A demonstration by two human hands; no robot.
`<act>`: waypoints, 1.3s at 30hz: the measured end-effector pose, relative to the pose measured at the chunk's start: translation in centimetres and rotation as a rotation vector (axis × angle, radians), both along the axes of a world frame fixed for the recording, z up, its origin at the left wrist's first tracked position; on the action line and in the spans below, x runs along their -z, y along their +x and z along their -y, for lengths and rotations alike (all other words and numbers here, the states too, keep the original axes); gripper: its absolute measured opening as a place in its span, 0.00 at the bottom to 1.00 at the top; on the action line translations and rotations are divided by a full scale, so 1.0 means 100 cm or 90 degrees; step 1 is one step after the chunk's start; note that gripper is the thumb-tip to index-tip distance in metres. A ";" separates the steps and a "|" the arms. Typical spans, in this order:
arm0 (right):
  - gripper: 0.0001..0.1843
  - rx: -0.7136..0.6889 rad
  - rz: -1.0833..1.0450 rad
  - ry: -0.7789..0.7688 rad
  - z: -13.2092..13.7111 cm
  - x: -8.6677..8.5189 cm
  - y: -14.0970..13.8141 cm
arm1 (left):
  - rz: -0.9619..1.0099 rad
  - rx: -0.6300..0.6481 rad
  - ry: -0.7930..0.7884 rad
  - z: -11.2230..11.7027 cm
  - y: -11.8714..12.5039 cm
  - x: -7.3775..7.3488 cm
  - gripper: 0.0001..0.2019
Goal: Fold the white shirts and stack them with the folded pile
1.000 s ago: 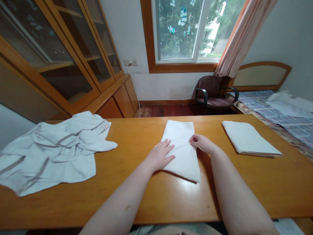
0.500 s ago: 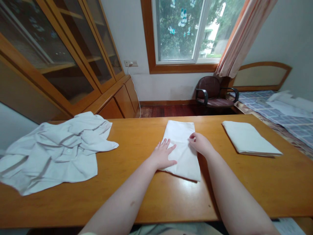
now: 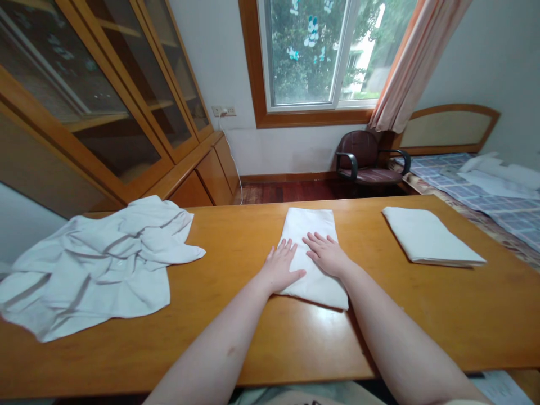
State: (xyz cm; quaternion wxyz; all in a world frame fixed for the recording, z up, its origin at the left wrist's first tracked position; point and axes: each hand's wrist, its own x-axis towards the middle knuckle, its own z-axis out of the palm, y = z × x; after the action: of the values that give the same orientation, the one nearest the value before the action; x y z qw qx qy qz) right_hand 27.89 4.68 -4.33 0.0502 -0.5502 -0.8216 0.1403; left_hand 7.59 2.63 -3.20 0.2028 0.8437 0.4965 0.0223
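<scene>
A white cloth folded into a long rectangle lies in the middle of the wooden table. My left hand rests flat on its left side, fingers spread. On the right part of the same cloth, my right hand lies palm down with its fingers apart. Neither hand grips anything. To the left is a crumpled white garment, in loose folds; small buttons seem to show on it. Another folded white cloth sits flat at the right, apart from my hands.
A wooden cabinet with glass doors stands at the left beyond the table. Past the far edge are a maroon armchair and a window with a pink curtain. A bed is at the far right.
My right hand has moved from the cloth's right edge inward, its curled fingers now opened and laid flat on the cloth. My left hand has stayed in place.
</scene>
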 end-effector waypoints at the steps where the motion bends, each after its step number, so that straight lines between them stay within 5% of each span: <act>1: 0.28 -0.004 -0.003 -0.001 -0.001 0.000 0.000 | 0.005 -0.008 0.020 0.001 -0.001 -0.002 0.40; 5: 0.27 -0.003 -0.039 -0.014 -0.008 0.002 0.002 | 0.049 0.024 0.193 0.017 0.004 -0.014 0.19; 9: 0.26 -0.005 -0.090 -0.050 -0.013 0.004 0.006 | 0.076 0.210 0.210 0.052 0.030 -0.020 0.14; 15: 0.26 0.002 -0.121 -0.072 -0.016 0.004 0.009 | 0.016 0.333 0.186 0.090 0.060 -0.007 0.36; 25: 0.26 0.007 -0.106 -0.078 -0.012 -0.001 0.005 | 0.061 0.377 0.036 0.084 0.050 -0.013 0.42; 27: 0.26 0.007 -0.113 -0.074 -0.011 -0.002 0.005 | 0.102 0.341 0.050 0.078 0.049 -0.012 0.34; 31: 0.25 0.018 -0.144 -0.056 -0.014 0.003 0.008 | 0.086 0.121 0.144 0.057 0.039 -0.007 0.20; 34: 0.24 0.034 -0.210 -0.057 -0.019 0.009 0.013 | 0.053 0.001 0.161 0.039 0.024 -0.008 0.21; 39: 0.23 0.043 -0.288 -0.045 -0.024 0.014 0.017 | -0.020 -0.051 0.037 0.018 0.003 -0.010 0.31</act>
State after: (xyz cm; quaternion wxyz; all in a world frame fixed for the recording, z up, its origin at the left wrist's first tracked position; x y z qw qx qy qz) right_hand 29.63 7.12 -5.73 0.2181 -0.5335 -0.7651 0.2871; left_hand 7.89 0.87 -2.19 0.1691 0.8289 0.5322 0.0318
